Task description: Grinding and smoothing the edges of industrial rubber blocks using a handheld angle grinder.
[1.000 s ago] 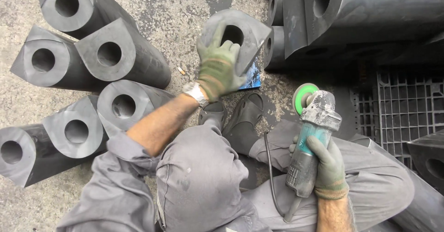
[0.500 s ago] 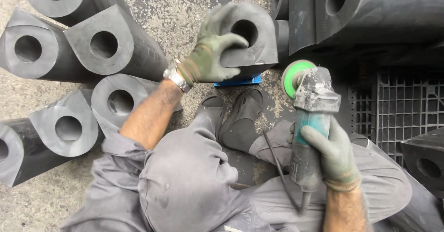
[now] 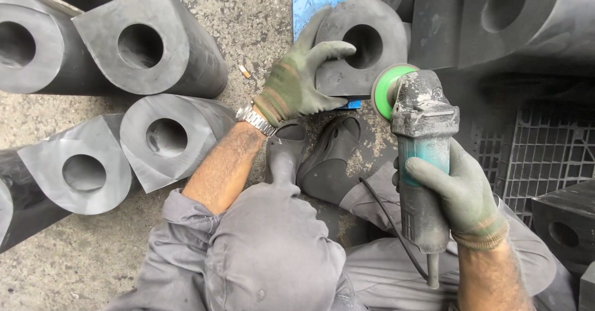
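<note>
Grinder (image 3: pixel 421 156) disc now beside rubber block (image 3: pixel 365 51); left hand (image 3: pixel 297 82) stays on block.

Left hand (image 3: pixel 296 83) on block (image 3: pixel 362 44), right hand (image 3: pixel 462 193) gripping grinder (image 3: pixel 421 144)

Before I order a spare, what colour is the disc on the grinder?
Green, on the disc of the grinder in the right hand; head view.

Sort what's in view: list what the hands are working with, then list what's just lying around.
In hand:
- left hand on the rubber block
- right hand gripping the grinder
- green disc beside the block
- blue pad under the block

Lying about:
- stacked blocks on the left
- cigarette butt
- black crate
</note>
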